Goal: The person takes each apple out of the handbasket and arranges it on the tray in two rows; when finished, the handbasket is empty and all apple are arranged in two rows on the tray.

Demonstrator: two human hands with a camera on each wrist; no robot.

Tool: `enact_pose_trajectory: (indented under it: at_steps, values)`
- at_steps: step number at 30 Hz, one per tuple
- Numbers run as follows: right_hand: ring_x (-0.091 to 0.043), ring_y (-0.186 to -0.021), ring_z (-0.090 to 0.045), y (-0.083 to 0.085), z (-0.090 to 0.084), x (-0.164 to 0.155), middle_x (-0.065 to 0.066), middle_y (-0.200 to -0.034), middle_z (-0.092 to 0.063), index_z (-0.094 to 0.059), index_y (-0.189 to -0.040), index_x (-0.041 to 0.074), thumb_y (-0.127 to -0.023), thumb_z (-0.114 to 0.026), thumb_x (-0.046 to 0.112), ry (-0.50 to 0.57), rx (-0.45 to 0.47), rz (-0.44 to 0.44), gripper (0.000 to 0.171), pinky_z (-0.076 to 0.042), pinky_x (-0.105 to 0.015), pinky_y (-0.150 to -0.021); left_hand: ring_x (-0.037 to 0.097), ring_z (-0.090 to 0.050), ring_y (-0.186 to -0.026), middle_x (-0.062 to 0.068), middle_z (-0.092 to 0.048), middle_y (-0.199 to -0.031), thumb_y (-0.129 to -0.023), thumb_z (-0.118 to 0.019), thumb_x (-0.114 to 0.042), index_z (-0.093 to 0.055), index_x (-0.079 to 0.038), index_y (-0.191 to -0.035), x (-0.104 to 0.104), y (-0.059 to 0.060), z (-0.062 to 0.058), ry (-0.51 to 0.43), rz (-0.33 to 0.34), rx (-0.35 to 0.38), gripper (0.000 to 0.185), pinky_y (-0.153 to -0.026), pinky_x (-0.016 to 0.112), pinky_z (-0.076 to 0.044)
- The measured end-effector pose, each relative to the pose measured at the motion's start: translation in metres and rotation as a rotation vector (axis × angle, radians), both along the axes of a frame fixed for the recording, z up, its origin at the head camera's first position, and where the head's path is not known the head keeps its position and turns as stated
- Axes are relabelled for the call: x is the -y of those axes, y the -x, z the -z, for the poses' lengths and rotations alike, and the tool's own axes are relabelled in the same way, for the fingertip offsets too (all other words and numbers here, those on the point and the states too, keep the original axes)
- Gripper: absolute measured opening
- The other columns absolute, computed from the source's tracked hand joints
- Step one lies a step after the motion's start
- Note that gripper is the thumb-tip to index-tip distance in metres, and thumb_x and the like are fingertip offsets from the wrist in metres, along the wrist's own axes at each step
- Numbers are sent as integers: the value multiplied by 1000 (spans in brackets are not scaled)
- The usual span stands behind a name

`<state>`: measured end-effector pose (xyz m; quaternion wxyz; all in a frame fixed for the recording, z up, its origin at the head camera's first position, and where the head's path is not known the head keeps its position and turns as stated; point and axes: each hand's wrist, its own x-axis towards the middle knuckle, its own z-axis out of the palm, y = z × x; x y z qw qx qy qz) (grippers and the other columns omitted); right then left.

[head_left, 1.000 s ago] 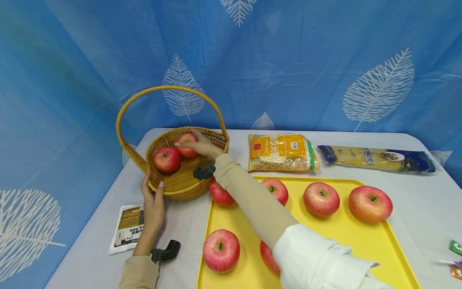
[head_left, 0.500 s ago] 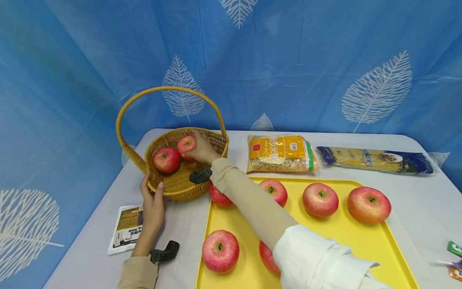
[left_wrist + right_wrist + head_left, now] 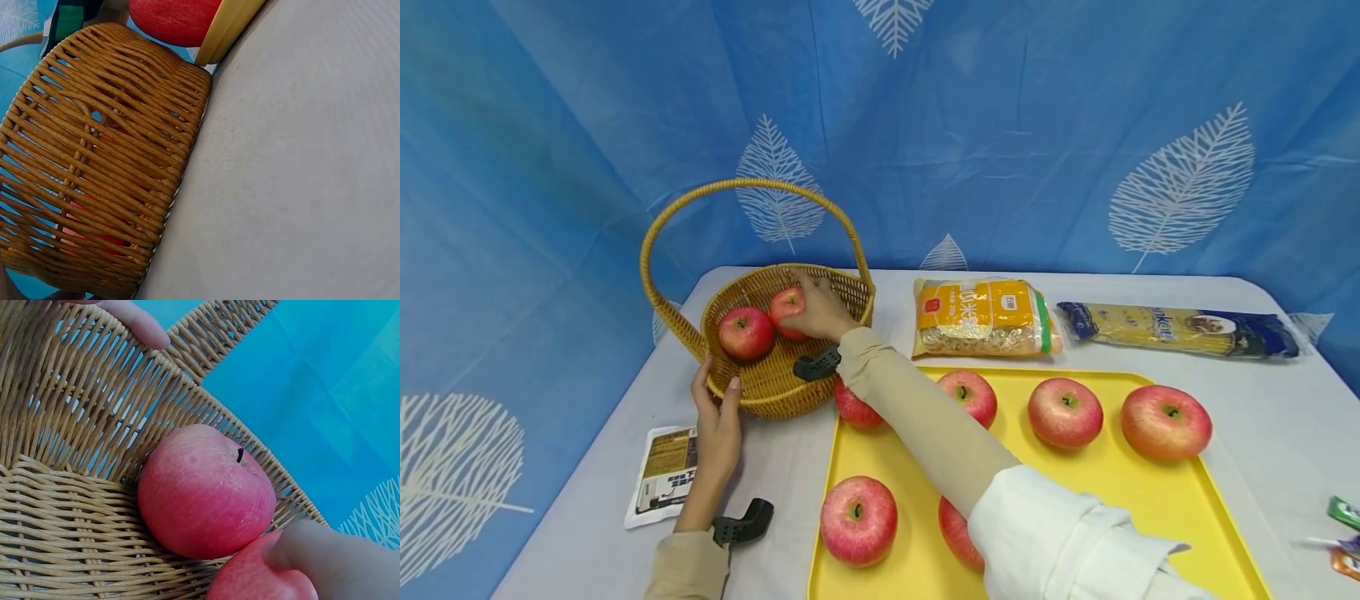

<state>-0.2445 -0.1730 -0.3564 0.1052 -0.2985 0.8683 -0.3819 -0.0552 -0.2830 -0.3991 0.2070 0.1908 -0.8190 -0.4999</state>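
A wicker basket with a tall hoop handle stands at the table's back left. One red apple lies inside it. My right hand reaches in from the right and holds a second apple against the first. The right wrist view shows both apples touching, the first and the held one under my finger. My left hand grips the basket's near rim, thumb inside. In the left wrist view only the basket wall shows.
A yellow tray with several red apples lies in front of me, right of the basket. Behind it are a yellow grain bag and a pasta packet. A flat sachet lies near my left wrist. Small wrappers sit at the right edge.
My right hand has lowered its apple a little down and left, so it now rests against the first apple in the basket. The left hand and basket have stayed put.
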Motion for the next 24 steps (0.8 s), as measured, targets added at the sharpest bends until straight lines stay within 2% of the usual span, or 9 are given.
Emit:
enact_pose_trajectory:
  at_steps: [2,5,8,12,19,24]
  values:
    - [-33,-128,-37,0,0,0,-15,-144,-30,-18,-145,29,-79,-64,38,-27,-12,-29,81,-37,-46,-100,26,-12,-140,6,-9,-152,-96,-36,-36,-8,-27,-144,0,0,-1,1,3,-2,57,-112,50,-14]
    - [-29,-135,-26,-1,-1,-1,-9,-145,-33,-23,-143,32,-81,-61,39,-69,-24,-76,73,-22,-48,-110,28,-12,-140,7,-9,-152,-96,-37,-34,-8,-25,-144,1,0,-1,-4,7,4,57,-112,50,-14]
    - [-22,-138,-21,-1,-1,-1,-2,-142,-40,-28,-142,31,-83,-59,39,-94,-32,-107,67,-8,-49,-113,29,-12,-140,8,-9,-152,-96,-38,-30,-8,-23,-144,2,1,0,-16,10,7,57,-111,50,-14]
    - [-21,-136,-24,-1,-1,-1,2,-136,-48,-35,-139,31,-82,-59,39,-102,-42,-112,63,-9,-48,-113,29,-11,-140,8,-9,-152,-96,-38,-30,-7,-23,-144,3,1,-1,-14,12,10,57,-111,50,-14]
    - [-32,-140,-13,-3,-4,-2,0,-141,-42,-41,-135,34,-80,-62,41,-123,-47,-105,59,-19,-55,-109,28,-13,-140,6,-10,-152,-96,-37,-37,-8,-27,-144,2,1,0,0,7,-17,57,-111,51,-16]
    - [-34,-139,-14,-3,-4,-3,-2,-143,-40,-44,-133,35,-78,-64,44,-147,-51,-104,59,-24,-55,-107,27,-13,-139,6,-11,-152,-95,-38,-39,-10,-26,-144,2,2,3,-3,3,-18,57,-111,50,-16]
